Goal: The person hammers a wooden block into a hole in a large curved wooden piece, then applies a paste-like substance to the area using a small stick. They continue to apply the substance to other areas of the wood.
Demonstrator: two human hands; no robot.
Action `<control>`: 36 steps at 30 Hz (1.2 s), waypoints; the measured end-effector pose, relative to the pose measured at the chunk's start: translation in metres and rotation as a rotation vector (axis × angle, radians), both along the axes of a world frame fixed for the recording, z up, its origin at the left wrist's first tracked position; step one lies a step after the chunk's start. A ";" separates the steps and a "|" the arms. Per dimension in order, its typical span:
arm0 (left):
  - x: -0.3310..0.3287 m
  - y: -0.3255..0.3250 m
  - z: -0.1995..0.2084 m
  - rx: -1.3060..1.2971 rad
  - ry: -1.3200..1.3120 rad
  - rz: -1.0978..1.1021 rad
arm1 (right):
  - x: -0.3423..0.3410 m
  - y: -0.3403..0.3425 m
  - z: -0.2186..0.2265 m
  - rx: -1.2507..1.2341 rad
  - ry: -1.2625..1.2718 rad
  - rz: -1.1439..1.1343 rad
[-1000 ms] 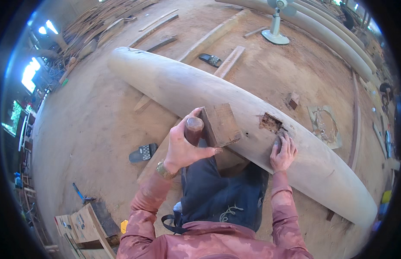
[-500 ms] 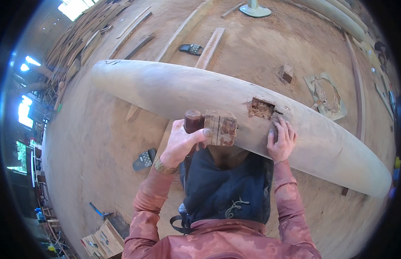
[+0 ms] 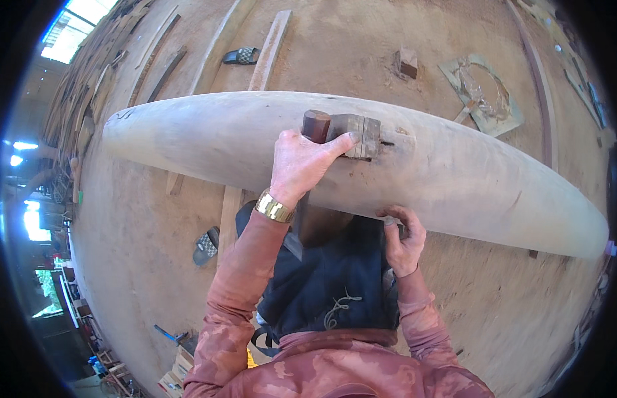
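My left hand (image 3: 302, 162) is closed around a chisel (image 3: 317, 127), its dark round handle upward and its flat blade angled down toward my lap. The thumb of the same hand presses on a squared wooden block (image 3: 361, 132) with a dark line across its top. That block covers the recess in a long, pale, tapered timber piece (image 3: 248, 139); how deep it sits I cannot tell. A short dark slit shows just right of the block. My right hand (image 3: 404, 242) is at the timber's near edge, fingers curved and apart, with nothing visible in it.
Sandals (image 3: 240, 56) lie on the dusty ground. Beyond the timber are a small wooden block (image 3: 406, 63), a square board with a round hollow (image 3: 484, 96) and long planks (image 3: 272, 50). A blue-handled tool (image 3: 167, 333) lies at the lower left, near boxes.
The wooden block has moved from in front of the timber onto its recess, carried by my left hand with the chisel. My right hand has drawn back from beside the recess to the near edge.
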State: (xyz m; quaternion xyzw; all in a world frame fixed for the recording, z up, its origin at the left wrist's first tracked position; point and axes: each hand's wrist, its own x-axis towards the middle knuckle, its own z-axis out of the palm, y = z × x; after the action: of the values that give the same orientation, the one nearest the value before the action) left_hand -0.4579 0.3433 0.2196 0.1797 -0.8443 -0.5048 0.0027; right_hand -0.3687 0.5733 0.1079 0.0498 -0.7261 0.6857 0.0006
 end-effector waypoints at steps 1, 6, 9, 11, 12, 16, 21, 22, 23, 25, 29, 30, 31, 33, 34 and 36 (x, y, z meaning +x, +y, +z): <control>-0.002 0.005 0.000 -0.116 -0.010 -0.010 | 0.001 0.000 0.000 -0.027 -0.005 0.008; 0.004 0.019 0.019 -0.544 -0.081 -0.056 | -0.005 0.000 0.002 -0.059 -0.064 0.084; 0.004 0.035 0.024 -0.705 -0.089 -0.058 | -0.013 0.002 0.010 0.060 -0.016 0.128; 0.000 0.042 0.021 -0.800 -0.082 -0.045 | -0.025 0.005 0.022 0.189 0.136 0.111; -0.004 0.044 0.019 -0.814 -0.065 -0.066 | -0.034 0.005 0.029 0.216 0.152 0.059; -0.012 0.044 0.008 -0.793 -0.060 -0.088 | -0.090 0.011 0.065 0.365 0.218 0.202; -0.006 0.034 0.010 -0.742 0.013 -0.070 | -0.150 -0.022 0.090 0.883 0.709 0.385; -0.009 0.023 0.013 -0.666 -0.088 -0.064 | -0.155 -0.031 0.091 0.906 0.786 0.418; -0.003 0.012 0.015 -0.663 -0.056 -0.012 | -0.156 -0.038 0.091 0.973 0.793 0.428; 0.013 -0.019 0.017 -0.631 -0.024 0.063 | -0.158 -0.055 0.089 1.069 0.894 0.418; 0.075 -0.087 0.015 -0.521 0.165 0.039 | -0.155 -0.076 0.083 1.227 0.745 0.475; 0.095 -0.098 0.010 -0.430 0.161 0.047 | -0.152 -0.078 0.081 1.202 0.745 0.455; 0.115 -0.107 0.003 -0.343 0.198 0.039 | -0.150 -0.079 0.079 1.210 0.701 0.437; 0.147 -0.120 -0.015 -0.324 0.121 0.104 | -0.146 -0.079 0.074 1.114 0.751 0.395; 0.162 -0.126 -0.024 -0.268 0.064 0.148 | -0.145 -0.078 0.072 1.100 0.755 0.387; 0.187 -0.136 -0.041 -0.187 0.005 0.221 | -0.143 -0.076 0.068 1.074 0.749 0.380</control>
State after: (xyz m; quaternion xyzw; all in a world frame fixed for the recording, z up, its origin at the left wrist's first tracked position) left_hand -0.2710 0.2070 0.1790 0.2691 -0.8627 -0.4211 0.0772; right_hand -0.5121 0.4973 0.1763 0.4039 -0.8953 0.1550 0.1065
